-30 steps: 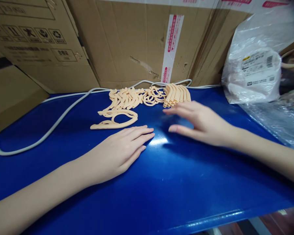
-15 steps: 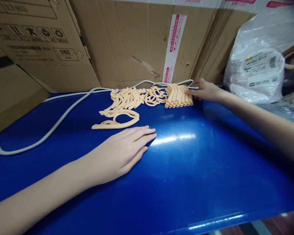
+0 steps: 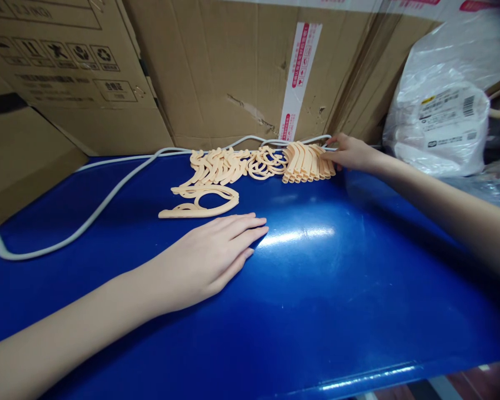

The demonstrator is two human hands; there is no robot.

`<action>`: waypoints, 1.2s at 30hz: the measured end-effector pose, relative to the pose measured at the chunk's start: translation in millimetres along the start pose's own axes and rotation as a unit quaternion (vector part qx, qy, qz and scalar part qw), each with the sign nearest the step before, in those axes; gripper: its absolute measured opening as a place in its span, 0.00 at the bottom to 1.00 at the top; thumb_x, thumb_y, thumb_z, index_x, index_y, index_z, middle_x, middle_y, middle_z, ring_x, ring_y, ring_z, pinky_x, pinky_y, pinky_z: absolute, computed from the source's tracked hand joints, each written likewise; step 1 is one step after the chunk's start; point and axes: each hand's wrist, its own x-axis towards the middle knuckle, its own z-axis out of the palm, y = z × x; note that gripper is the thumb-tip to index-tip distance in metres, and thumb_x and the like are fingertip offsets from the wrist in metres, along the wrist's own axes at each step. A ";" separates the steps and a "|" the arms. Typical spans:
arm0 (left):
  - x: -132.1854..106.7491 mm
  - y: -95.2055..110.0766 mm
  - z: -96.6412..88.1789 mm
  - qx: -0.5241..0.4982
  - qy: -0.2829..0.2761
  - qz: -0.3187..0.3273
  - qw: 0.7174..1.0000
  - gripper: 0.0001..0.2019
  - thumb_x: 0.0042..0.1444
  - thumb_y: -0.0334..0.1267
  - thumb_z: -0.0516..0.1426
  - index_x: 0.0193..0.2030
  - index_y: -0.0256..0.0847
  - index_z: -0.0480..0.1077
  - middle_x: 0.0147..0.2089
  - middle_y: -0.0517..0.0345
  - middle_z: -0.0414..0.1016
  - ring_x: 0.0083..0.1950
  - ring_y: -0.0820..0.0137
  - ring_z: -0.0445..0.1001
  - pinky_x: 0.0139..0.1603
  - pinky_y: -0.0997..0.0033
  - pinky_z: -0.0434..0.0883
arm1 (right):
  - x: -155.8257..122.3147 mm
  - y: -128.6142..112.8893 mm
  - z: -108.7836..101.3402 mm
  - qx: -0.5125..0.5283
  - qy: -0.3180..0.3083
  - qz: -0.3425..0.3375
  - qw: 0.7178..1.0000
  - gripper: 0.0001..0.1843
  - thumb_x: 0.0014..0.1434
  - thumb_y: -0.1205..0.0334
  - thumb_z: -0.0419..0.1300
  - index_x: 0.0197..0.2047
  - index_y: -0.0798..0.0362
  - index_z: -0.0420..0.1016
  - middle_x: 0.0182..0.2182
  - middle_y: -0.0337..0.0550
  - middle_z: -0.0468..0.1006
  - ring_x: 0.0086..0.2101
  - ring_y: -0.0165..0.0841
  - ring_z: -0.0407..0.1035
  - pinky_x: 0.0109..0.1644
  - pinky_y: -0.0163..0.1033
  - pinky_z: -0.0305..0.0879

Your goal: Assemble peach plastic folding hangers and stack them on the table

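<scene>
Brown cardboard boxes (image 3: 216, 66) behind a glossy, light-streaked blue tabletop (image 3: 337, 311)

On the brown cardboard carton at the left (image 3: 45, 119), a row of black signs (image 3: 54, 54) includes an umbrella, upward arrows, cupped hands and a recycling loop; beneath, a framed stamp (image 3: 115, 90) reads 合格证, beside blurred lines. A figure at the top begins with "2", its remainder unclear. The white tape strip with red panels (image 3: 300, 72) on the large brown cardboard box (image 3: 216, 66) bears small Chinese lettering and pictograms, too fine to read. The white label (image 3: 448, 116) on the crumpled translucent plastic bag (image 3: 425, 61) shows a black barcode (image 3: 469, 105) and illegible print.
</scene>
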 end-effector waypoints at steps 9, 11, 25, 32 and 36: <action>1.0 0.3 0.0 0.016 0.000 0.008 1.000 0.22 0.72 0.36 0.43 0.65 0.34 0.66 0.67 0.46 0.69 0.69 0.59 0.66 0.69 0.54 0.66 | -1.2 -4.2 -9.5 -0.065 0.012 0.008 0.998 0.29 0.64 0.50 0.54 0.56 0.67 0.72 0.27 0.53 0.79 0.24 0.30 0.67 0.35 0.39 0.61; 0.2 0.2 0.7 0.016 0.002 0.010 1.000 0.21 0.72 0.36 0.43 0.65 0.34 0.66 0.67 0.46 0.69 0.69 0.59 0.66 0.69 0.55 0.66 | -1.0 -3.8 -17.0 -0.085 0.024 0.014 0.996 0.26 0.64 0.52 0.54 0.53 0.65 0.76 0.29 0.55 0.79 0.27 0.34 0.69 0.36 0.40 0.60; 3.8 5.1 -3.3 -0.073 0.118 -0.109 0.984 0.24 0.65 0.54 0.56 0.60 0.39 0.66 0.58 0.49 0.72 0.62 0.56 0.68 0.62 0.54 0.65 | -150.8 -72.3 5.5 -0.092 -0.018 -0.460 0.883 0.15 0.65 0.63 0.53 0.48 0.57 0.77 0.30 0.45 0.78 0.30 0.35 0.72 0.34 0.38 0.61; 4.5 8.0 -3.3 -0.068 0.070 -0.089 0.991 0.08 0.65 0.43 0.56 0.44 0.43 0.71 0.39 0.61 0.74 0.43 0.65 0.68 0.44 0.63 0.62 | -153.9 -69.6 23.2 -0.073 0.018 -0.513 0.855 0.14 0.68 0.64 0.53 0.47 0.61 0.77 0.31 0.44 0.76 0.29 0.35 0.68 0.34 0.39 0.61; 6.2 9.4 -0.8 -0.065 0.068 -0.089 0.992 0.07 0.66 0.42 0.56 0.42 0.42 0.71 0.39 0.60 0.72 0.43 0.65 0.67 0.44 0.63 0.61 | -150.3 -62.9 23.4 -0.071 0.012 -0.509 0.858 0.13 0.67 0.61 0.54 0.43 0.59 0.78 0.31 0.43 0.75 0.30 0.35 0.67 0.35 0.40 0.61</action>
